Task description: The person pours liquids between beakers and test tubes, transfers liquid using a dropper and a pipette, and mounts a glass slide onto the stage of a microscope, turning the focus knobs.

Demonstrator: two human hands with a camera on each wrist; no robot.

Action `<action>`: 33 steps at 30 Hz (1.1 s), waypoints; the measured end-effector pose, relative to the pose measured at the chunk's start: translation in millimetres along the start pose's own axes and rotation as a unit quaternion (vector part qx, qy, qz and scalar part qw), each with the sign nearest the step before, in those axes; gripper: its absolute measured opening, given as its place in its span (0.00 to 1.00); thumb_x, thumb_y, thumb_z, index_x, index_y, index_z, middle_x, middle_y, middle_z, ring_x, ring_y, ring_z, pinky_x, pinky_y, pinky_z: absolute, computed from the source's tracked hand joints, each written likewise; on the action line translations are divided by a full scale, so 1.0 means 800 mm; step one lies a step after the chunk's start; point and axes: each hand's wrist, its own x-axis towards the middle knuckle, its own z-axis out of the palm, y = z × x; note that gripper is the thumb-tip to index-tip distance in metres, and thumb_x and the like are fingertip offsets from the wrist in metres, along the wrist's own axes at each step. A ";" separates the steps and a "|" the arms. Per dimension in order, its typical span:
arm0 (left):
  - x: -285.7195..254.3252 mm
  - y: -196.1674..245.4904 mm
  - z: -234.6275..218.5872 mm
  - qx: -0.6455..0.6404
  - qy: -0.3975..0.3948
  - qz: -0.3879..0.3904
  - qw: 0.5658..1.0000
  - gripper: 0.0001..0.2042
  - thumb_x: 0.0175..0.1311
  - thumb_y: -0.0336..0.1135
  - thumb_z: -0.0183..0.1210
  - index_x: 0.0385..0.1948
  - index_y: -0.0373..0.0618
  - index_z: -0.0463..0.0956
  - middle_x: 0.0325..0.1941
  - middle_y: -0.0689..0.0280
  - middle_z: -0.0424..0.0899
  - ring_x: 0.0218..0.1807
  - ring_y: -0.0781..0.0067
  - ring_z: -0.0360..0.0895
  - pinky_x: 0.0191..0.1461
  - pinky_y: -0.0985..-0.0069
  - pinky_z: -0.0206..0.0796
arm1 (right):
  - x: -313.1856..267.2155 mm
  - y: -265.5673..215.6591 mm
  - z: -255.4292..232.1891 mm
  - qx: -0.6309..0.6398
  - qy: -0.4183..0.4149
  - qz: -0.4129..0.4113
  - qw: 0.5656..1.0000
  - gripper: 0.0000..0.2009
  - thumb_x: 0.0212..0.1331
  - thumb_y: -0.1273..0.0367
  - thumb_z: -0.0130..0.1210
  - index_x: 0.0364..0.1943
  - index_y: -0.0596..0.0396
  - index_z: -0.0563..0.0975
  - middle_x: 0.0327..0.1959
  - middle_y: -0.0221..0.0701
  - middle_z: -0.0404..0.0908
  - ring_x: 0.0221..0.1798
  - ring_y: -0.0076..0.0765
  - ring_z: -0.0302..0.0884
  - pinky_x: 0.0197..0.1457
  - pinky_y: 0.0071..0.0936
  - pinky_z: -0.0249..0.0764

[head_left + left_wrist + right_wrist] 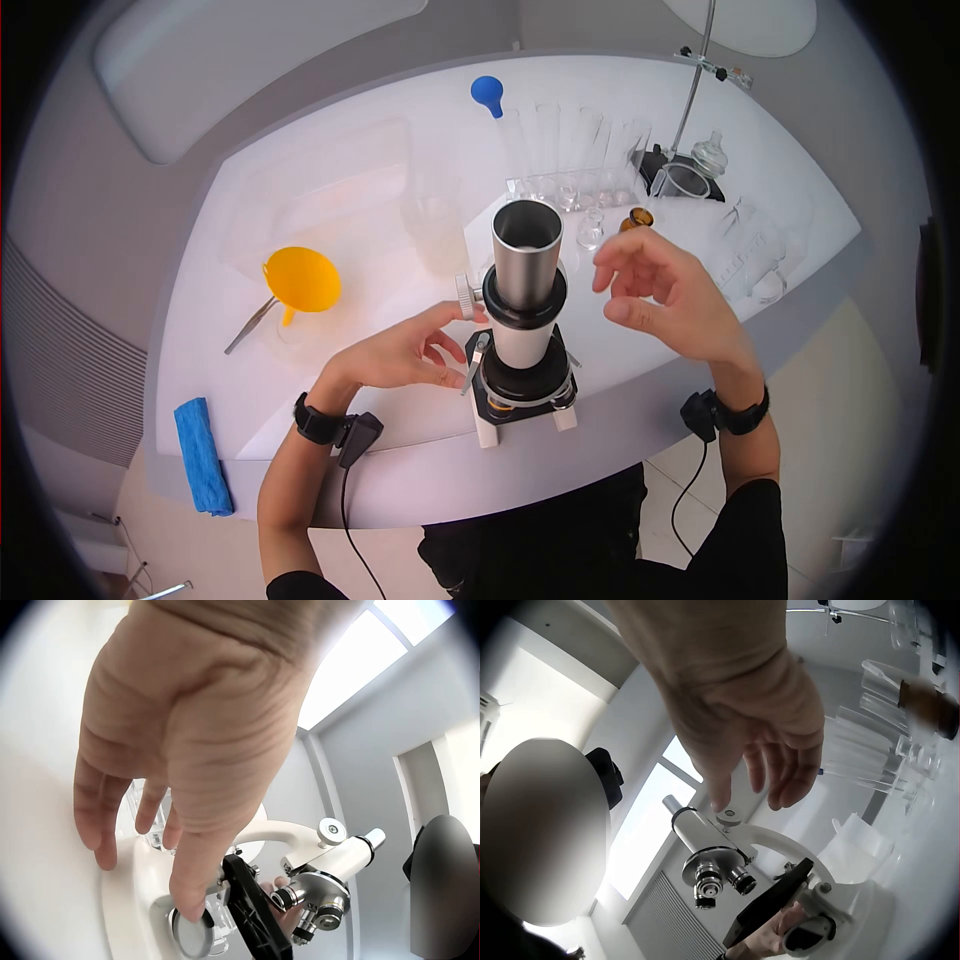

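A white and black microscope [522, 345] stands upright near the table's front edge, its silver eyepiece tube pointing up at the head camera. My left hand [400, 350] is beside its left side at stage height, fingers loosely bent around nothing; whether a fingertip touches it I cannot tell. In the left wrist view the thumb of my left hand [195, 742] is near the black stage [255, 911]. My right hand [675, 295] hovers right of the tube, fingers relaxed and holding nothing. The right wrist view has my right hand [742, 727] above the microscope arm [787, 844].
Behind the microscope are a rack of glass tubes [575, 190], a blue rubber bulb [487, 92], a brown bottle [637, 219] and a metal stand [690, 110]. Glassware [750, 250] lies at the right. Leftward are a yellow funnel [303, 279], tweezers [250, 326], a clear bin [340, 190] and a blue cloth [203, 457].
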 end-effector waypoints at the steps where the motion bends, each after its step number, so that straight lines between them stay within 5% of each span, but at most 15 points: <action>1: 0.001 -0.003 -0.001 0.006 -0.004 -0.029 1.000 0.36 0.55 0.35 0.70 0.66 0.53 0.61 0.57 0.62 0.74 0.43 0.75 0.77 0.49 0.78 0.70 | 0.012 -0.006 -0.003 -0.021 -0.012 -0.031 0.999 0.20 0.56 0.65 0.67 0.50 0.54 0.72 0.38 0.27 0.76 0.34 0.18 0.73 0.42 0.19 0.72; 3: -0.002 -0.010 0.001 0.008 0.012 -0.033 0.999 0.33 0.58 0.36 0.68 0.66 0.56 0.62 0.42 0.61 0.81 0.39 0.79 0.77 0.46 0.81 0.67 | 0.034 -0.024 -0.009 -0.059 -0.059 -0.075 0.994 0.24 0.54 0.61 0.68 0.52 0.55 0.75 0.37 0.30 0.78 0.33 0.20 0.75 0.41 0.21 0.73; 6: -0.001 -0.018 0.001 -0.018 0.019 -0.040 0.999 0.33 0.59 0.36 0.68 0.66 0.56 0.62 0.42 0.62 0.82 0.39 0.80 0.77 0.46 0.80 0.67 | 0.058 -0.048 -0.022 -0.119 -0.185 -0.088 0.972 0.23 0.52 0.61 0.69 0.50 0.56 0.77 0.39 0.32 0.80 0.33 0.22 0.76 0.41 0.22 0.74; 8: -0.002 -0.028 0.002 -0.023 0.029 -0.050 0.998 0.32 0.58 0.35 0.68 0.65 0.54 0.64 0.49 0.63 0.80 0.39 0.79 0.77 0.45 0.80 0.67 | 0.073 -0.065 -0.016 -0.200 -0.221 -0.133 0.945 0.22 0.52 0.61 0.69 0.48 0.55 0.79 0.38 0.32 0.82 0.33 0.26 0.78 0.40 0.24 0.74; 10: 0.005 -0.030 0.006 0.004 0.045 0.061 0.997 0.31 0.57 0.34 0.68 0.64 0.52 0.67 0.60 0.64 0.75 0.40 0.77 0.78 0.44 0.79 0.68 | 0.083 -0.063 -0.013 -0.225 -0.247 -0.185 0.924 0.20 0.52 0.61 0.68 0.48 0.54 0.79 0.35 0.31 0.83 0.33 0.29 0.79 0.39 0.25 0.75; 11: 0.005 -0.026 0.005 0.000 0.044 0.065 0.997 0.31 0.55 0.32 0.69 0.64 0.52 0.68 0.69 0.67 0.67 0.40 0.76 0.78 0.45 0.78 0.69 | 0.085 -0.063 -0.010 -0.242 -0.227 -0.203 0.921 0.17 0.53 0.60 0.68 0.44 0.54 0.81 0.31 0.31 0.83 0.33 0.29 0.80 0.36 0.24 0.74; 15: 0.008 -0.021 -0.003 0.000 0.010 0.070 0.998 0.32 0.56 0.31 0.68 0.65 0.54 0.68 0.71 0.65 0.64 0.37 0.75 0.78 0.47 0.76 0.71 | 0.093 -0.050 -0.002 -0.244 -0.217 -0.236 0.915 0.15 0.51 0.59 0.69 0.37 0.52 0.82 0.26 0.28 0.80 0.28 0.29 0.79 0.30 0.22 0.71; 33: 0.009 -0.015 0.000 -0.053 0.021 0.024 0.998 0.32 0.55 0.31 0.69 0.64 0.58 0.69 0.71 0.60 0.65 0.36 0.76 0.77 0.45 0.78 0.72 | 0.086 -0.042 0.000 -0.254 -0.182 -0.255 0.915 0.15 0.50 0.61 0.69 0.35 0.55 0.81 0.23 0.28 0.79 0.24 0.31 0.76 0.25 0.24 0.69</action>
